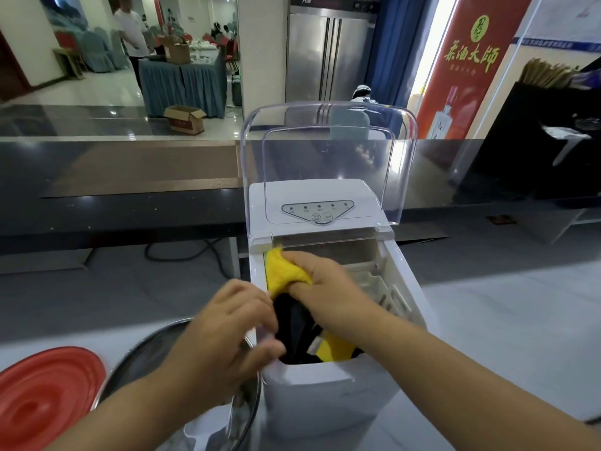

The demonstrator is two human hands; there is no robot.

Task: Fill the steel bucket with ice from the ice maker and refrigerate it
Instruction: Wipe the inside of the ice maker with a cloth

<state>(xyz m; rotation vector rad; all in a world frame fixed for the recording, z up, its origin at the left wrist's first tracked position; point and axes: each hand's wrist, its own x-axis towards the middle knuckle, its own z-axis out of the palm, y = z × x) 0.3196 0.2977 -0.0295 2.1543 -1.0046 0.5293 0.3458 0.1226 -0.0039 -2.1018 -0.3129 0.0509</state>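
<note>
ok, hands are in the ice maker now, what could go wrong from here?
1. The right hand grips a yellow cloth inside the ice maker opening; it may leave lint where ice goes.
2. The clear lid stands raised over the opening; a bump could drop it on the hands.
3. The steel bucket sits close under the left hand and forearm; a careless pull-back could knock it.

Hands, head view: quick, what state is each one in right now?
Left hand: fingers curled at the ice maker rim; whether it grips cannot be told.
Right hand: grips the yellow cloth.
</note>
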